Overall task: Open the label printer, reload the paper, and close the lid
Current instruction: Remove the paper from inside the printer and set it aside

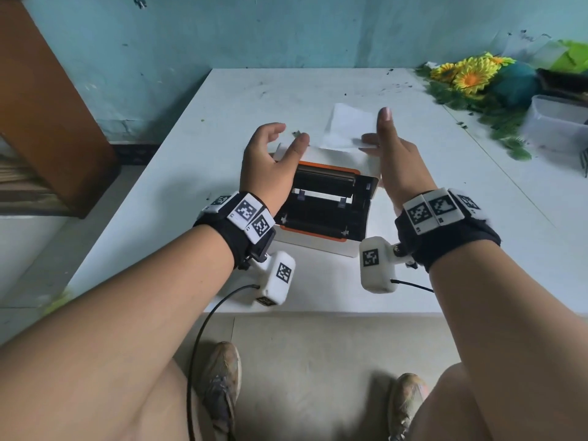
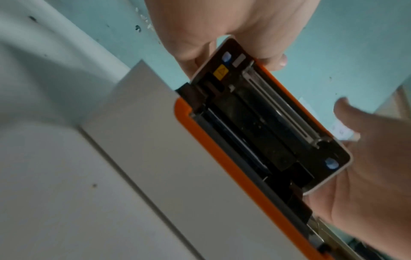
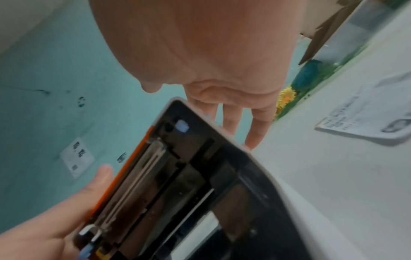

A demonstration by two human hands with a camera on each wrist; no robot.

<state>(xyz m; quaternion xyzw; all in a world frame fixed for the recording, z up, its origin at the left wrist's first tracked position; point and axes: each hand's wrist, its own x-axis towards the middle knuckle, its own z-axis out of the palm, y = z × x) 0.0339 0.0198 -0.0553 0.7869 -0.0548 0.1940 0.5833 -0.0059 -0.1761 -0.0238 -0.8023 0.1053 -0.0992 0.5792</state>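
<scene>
A white label printer [image 1: 318, 246] with orange trim stands near the front edge of the white table [image 1: 159, 186]. Its lid [image 1: 327, 178] is raised, and the black inside with rollers shows. My left hand [image 1: 286, 138] pinches the lid's left corner [image 2: 229, 58], fingers behind and thumb on the orange edge. My right hand [image 1: 377, 128] is at the lid's right end [image 3: 200, 176], fingers straight behind it and thumb pointing up. A stack of white label paper [image 1: 346, 128] lies on the table behind the printer.
Artificial sunflowers and leaves [image 1: 471, 74] and a clear plastic box [image 1: 556, 122] crowd the table's back right. A brown wooden piece [image 1: 47, 106] stands at the left. A blue wall runs behind the table. My feet are below the front edge.
</scene>
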